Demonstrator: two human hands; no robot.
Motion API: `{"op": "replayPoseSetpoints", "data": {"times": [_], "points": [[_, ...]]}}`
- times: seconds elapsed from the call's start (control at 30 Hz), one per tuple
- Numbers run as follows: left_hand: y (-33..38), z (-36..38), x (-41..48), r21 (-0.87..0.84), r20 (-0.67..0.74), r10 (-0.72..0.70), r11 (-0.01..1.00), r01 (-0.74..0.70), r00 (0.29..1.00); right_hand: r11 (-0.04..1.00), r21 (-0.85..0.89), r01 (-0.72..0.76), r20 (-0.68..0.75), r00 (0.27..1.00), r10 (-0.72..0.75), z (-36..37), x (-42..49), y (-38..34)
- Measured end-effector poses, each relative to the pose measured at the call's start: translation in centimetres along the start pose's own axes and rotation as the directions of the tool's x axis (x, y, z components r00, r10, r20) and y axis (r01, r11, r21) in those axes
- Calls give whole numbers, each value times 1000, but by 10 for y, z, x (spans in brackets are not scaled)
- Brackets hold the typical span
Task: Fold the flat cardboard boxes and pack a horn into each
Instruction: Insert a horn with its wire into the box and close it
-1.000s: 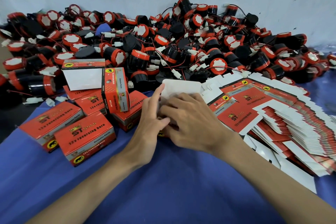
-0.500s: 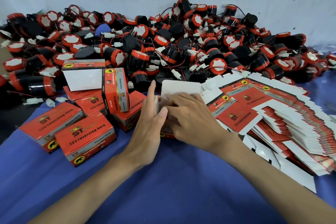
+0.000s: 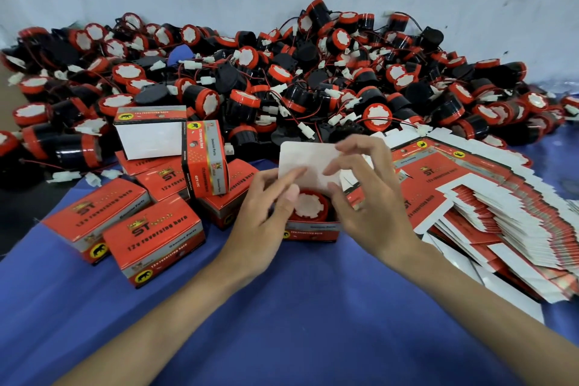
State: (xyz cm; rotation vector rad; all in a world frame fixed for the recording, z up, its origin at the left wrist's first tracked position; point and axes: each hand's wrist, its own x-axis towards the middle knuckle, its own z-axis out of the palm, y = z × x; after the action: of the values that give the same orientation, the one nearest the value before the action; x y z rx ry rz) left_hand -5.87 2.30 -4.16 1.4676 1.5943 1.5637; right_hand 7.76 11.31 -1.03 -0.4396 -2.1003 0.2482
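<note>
A small red cardboard box (image 3: pixel 313 230) is seen on the blue-covered tabletop (image 3: pixel 313 307), between the two hands, its white lid flap (image 3: pixel 300 157) raised upright. A round red-and-black horn (image 3: pixel 310 207) is lodged inside it, white face up. The left hand (image 3: pixel 266 213) is held loosely open at the box's left side, forefinger laid against the flap. The right hand (image 3: pixel 369 197) is spread open, fingers gently bent over the flap's right part. Closed red boxes (image 3: pixel 153 238) are heaped to the left, flat red-and-white box blanks (image 3: pixel 488 213) fanned out on the right, loose horns (image 3: pixel 282 78) piled behind
</note>
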Motion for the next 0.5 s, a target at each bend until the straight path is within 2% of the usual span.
{"op": "replayPoseSetpoints", "data": {"times": [0.07, 0.17, 0.23, 0.43, 0.5], "points": [[2, 2, 1, 17, 59, -8, 1000, 7, 998, 999, 34, -15, 36, 999, 14, -5, -7, 2], [4, 2, 0, -11, 92, -26, 1000, 27, 995, 947, 277, -160, 99, 986, 138, -5, -22, -3], [3, 0, 1, -37, 74, -37, 999, 40, 997, 897, 380, -226, 126, 973, 191, -4, -28, -6], [-4, 1, 3, -115, -1, -37, 993, 36, 999, 839, 397, -372, 227, 925, 304, 1, -32, -8], [-4, 1, 4, -113, 17, -36, 993, 38, 999, 769, 453, -450, 249, 893, 376, 1, -27, -9]]}}
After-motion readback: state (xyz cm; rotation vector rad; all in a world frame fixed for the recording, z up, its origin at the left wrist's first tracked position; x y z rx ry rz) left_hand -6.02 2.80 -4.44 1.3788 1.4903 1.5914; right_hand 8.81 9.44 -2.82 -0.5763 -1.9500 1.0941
